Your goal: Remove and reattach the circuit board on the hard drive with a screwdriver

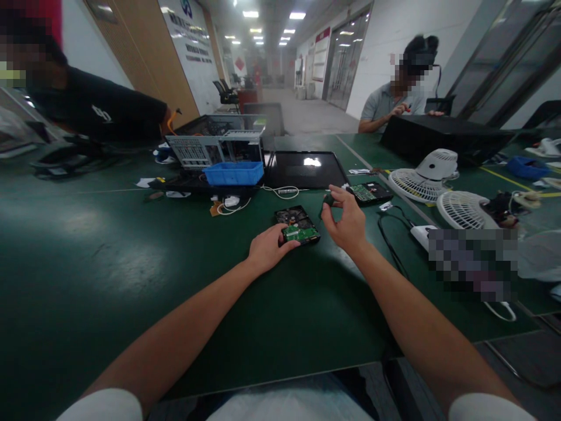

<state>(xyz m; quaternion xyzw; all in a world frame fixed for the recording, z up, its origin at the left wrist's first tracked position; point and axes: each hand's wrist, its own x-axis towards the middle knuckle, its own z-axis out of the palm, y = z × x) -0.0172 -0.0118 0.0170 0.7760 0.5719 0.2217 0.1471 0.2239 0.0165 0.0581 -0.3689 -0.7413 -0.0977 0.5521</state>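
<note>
A hard drive [297,218] lies on the green table with its underside up, a green circuit board on the near part. My left hand [272,248] grips its near left side, fingers and thumb closed about the edge. Just right of the drive, my right hand [346,219] is raised above the table. Pinched between its thumb and fingers is a small dark screwdriver-like tool [328,200], mostly covered by the fingers, so its exact kind is hard to make out. A second hard drive [370,192] with a green board rests beyond my right hand.
Behind the drive stand a blue bin [234,173], an open computer case [197,151] and a black glossy panel [307,168]. White fan parts [423,181], cables and a power strip [421,235] lie to the right. Across the table, one person works at a black case [442,137]; another leans in at left.
</note>
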